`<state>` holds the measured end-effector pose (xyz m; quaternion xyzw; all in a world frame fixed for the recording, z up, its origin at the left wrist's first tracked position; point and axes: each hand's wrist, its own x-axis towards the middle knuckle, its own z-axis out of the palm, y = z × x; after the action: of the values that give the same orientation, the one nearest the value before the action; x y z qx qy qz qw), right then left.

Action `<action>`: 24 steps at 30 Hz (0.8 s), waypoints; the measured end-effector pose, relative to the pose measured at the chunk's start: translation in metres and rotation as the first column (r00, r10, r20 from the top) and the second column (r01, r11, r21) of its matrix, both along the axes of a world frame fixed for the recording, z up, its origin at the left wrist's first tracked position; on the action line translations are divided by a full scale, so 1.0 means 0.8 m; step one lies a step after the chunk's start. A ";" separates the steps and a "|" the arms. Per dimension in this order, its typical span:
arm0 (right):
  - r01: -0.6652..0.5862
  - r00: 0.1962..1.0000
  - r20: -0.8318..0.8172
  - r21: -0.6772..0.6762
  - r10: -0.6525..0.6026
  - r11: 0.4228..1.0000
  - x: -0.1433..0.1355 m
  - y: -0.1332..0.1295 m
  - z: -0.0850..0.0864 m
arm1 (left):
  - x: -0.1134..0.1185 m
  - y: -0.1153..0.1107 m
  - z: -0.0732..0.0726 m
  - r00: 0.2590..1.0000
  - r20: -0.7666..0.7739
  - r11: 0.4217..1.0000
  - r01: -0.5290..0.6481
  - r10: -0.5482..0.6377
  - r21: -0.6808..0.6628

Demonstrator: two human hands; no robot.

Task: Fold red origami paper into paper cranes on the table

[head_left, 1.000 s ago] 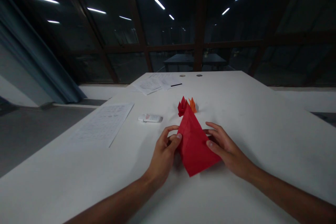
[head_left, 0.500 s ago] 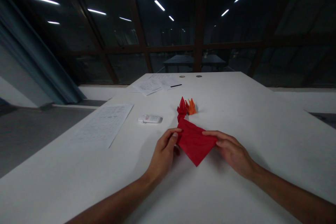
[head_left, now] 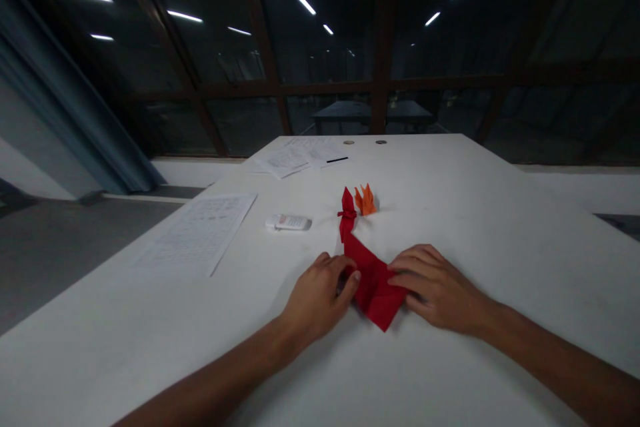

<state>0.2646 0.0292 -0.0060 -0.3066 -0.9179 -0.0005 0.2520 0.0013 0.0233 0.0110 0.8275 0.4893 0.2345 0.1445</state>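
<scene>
A creased sheet of red paper [head_left: 373, 283] lies on the white table, one corner pointing toward me and another reaching away. My left hand [head_left: 320, 293] grips its left edge between the thumb and curled fingers. On the right edge, my right hand [head_left: 435, 287] presses with its fingers on top and the thumb low at the side. Just beyond the far corner stands a folded red paper figure [head_left: 347, 210], close to or touching the sheet. Right behind it sits a folded orange paper figure [head_left: 367, 200].
To the left lies a white bottle-like item [head_left: 289, 222] with printing on it. Printed sheets [head_left: 200, 233] cover the table's left edge, and more papers [head_left: 287, 159] with a thin black stick [head_left: 337, 159] lie farther back. Two round discs [head_left: 381, 142] are near the far edge.
The red sheet has come down onto the table and slightly toward me, its surface now more bent. My right hand has turned so its fingers lie over the paper; my left fingers have curled further.
</scene>
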 end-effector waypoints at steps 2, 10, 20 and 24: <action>-0.069 0.996 0.057 -0.019 0.070 0.997 -0.004 -0.004 0.004 | -0.001 0.001 -0.001 0.997 -0.067 0.998 0.033 -0.030 0.053; 0.037 0.998 0.054 -0.090 -0.033 0.995 -0.012 -0.010 0.005 | -0.009 0.014 -0.010 0.975 -0.055 0.968 0.219 -0.214 0.119; 0.277 0.937 -0.148 -0.236 -0.316 0.931 -0.021 -0.007 -0.012 | -0.004 0.003 0.003 0.958 -0.122 0.959 0.272 -0.261 0.077; 0.337 0.920 -0.151 -0.163 -0.361 0.927 -0.022 -0.008 -0.014 | -0.002 0.007 -0.004 0.966 -0.121 0.966 0.240 -0.228 0.098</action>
<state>0.2467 0.0231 -0.0175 -0.4806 -0.8201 0.0436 0.3076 -0.0005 0.0286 0.0075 0.8978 0.3814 0.1975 0.0975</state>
